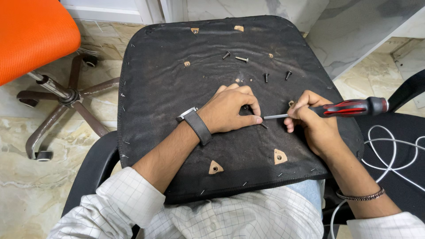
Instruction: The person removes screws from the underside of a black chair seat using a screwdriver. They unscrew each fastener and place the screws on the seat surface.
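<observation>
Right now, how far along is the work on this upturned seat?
Looks done: four loose screws lie on the black seat base, apparently already out. In hand: the right hand holds the red-and-black screwdriver with its tip by the left hand, which pinches something small near the middle. Left: I cannot tell; the corner mounting holes look empty.

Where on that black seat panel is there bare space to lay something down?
The seat panel is bare along its left side, between the left edge and the left hand. The middle is crowded: loose screws up top, with both hands and the right hand's screwdriver below.
</observation>
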